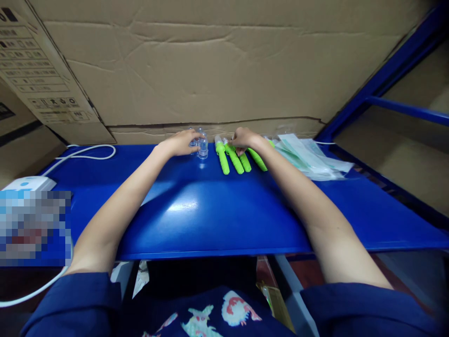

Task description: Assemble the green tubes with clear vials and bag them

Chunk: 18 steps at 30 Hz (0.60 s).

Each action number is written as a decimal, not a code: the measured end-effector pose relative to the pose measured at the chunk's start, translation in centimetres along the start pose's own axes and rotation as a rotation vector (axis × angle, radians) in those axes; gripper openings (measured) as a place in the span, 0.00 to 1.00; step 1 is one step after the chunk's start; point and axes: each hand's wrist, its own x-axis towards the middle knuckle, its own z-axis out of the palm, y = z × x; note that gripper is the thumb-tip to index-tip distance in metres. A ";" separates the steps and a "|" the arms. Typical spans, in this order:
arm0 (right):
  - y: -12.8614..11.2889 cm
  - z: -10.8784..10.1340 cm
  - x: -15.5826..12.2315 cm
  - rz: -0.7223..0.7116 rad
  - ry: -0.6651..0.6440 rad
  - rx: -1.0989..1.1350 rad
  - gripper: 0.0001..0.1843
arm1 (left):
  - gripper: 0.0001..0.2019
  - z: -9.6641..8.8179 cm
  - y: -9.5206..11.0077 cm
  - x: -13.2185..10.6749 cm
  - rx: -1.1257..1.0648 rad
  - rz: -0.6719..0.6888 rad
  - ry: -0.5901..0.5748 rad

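Observation:
My left hand [184, 142] reaches to the back of the blue table, its fingers curled round a small clear plastic container [202, 149]. Another clear container [192, 135] stands just behind these fingers, partly hidden. To the right lie several bright green sticks with textured surfaces, side by side; the leftmost green stick [223, 159] has a clear tip pointing to the back. My right hand [245, 139] is closed at the upper end of a middle green stick [246, 163], covering that end. A further green stick [257, 160] lies partly under my right wrist.
Clear and pale green plastic packets [312, 159] lie right of the sticks. A cardboard sheet [210, 70] walls the back. A white power strip [31, 183] with a white cable [87, 152] sits at left. Blue metal rails [407, 108] frame the right side.

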 end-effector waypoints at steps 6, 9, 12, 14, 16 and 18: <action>0.6 0.5 0.7 -0.038 0.024 -0.020 0.16 | 0.26 0.1 -0.2 0.1 -0.005 0.013 0.008; 0.7 0.6 0.7 -0.063 0.033 -0.011 0.21 | 0.26 0.2 -0.3 0.1 -0.003 0.014 0.007; 0.6 0.4 0.5 -0.072 -0.019 -0.005 0.26 | 0.26 0.1 -0.3 0.1 -0.001 0.021 0.010; 0.4 0.3 0.2 -0.064 -0.056 -0.004 0.29 | 0.26 0.1 -0.2 0.1 -0.004 0.020 0.008; 0.3 0.1 -0.1 -0.056 -0.079 -0.018 0.32 | 0.26 0.0 -0.1 0.0 -0.012 0.012 0.004; 0.1 -0.1 -0.3 -0.058 -0.095 -0.042 0.31 | 0.26 0.0 -0.1 0.0 -0.024 0.013 0.004</action>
